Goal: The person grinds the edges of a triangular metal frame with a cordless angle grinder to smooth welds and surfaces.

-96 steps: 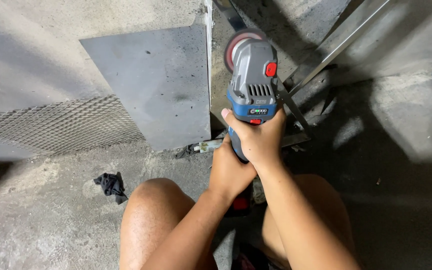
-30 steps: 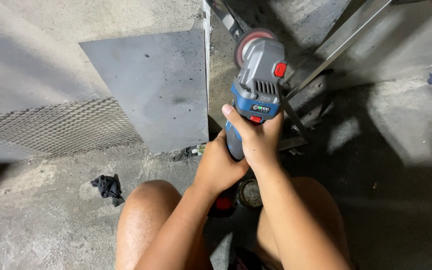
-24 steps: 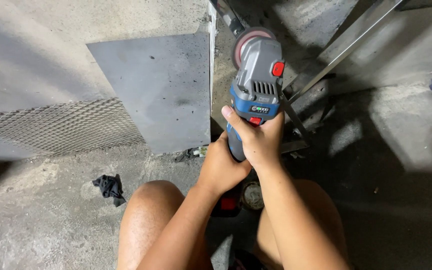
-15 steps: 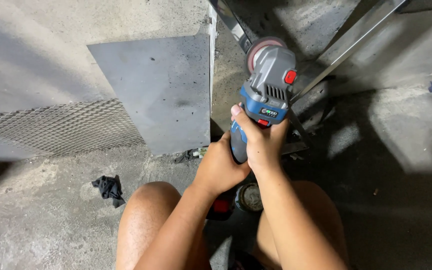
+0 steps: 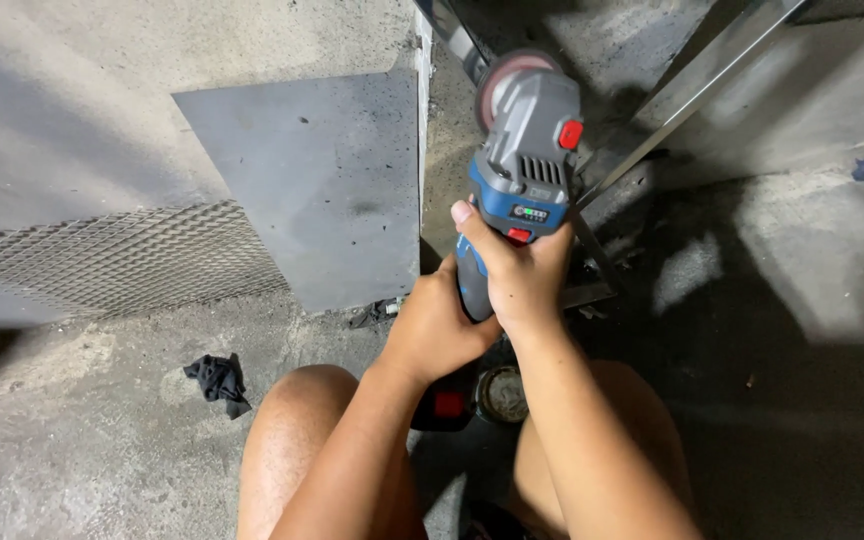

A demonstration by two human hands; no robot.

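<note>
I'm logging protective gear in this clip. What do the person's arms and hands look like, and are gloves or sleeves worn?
Both arms are bare from the lower edge of the view to the wrist, with no sleeves showing. The left hand and right hand are bare too: no gloves, rings, watch or wristband are visible. The thumbnail on the right hand looks short and unpainted. The knees below are also uncovered.

Lighting is uneven. Bright patches fall on the grey concrete floor (image 5: 72, 430) at lower left and right. Deep shadow covers the area right of the grey-and-blue cordless angle grinder (image 5: 520, 170). The flat grey metal sheet (image 5: 332, 180) shows no glare. Focus is sharp; edges show slight wide-angle distortion.
</note>
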